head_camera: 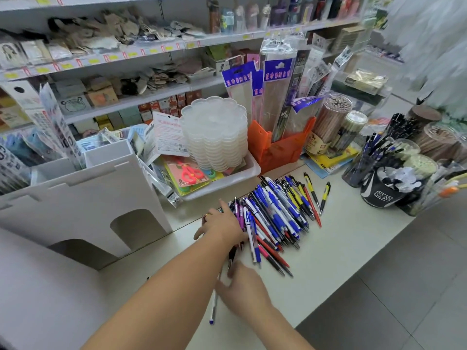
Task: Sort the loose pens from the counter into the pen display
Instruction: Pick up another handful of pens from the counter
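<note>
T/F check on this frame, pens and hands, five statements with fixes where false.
1. The pile of pens lies on the counter. True.
2. The left hand rests at the pile's left edge. True.
3. The red scissors lie among the loose pens. False: they sit in the white tray.
4. The right hand is raised to the shelf. False: it is low over the counter, at a white pen.
5. The orange holder stands behind the pile. True.

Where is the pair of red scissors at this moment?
In the head view, the red scissors lie in their packet in the white tray, left of centre, just in front of the stack of clear flower-shaped dishes and behind the pile of pens.
</note>
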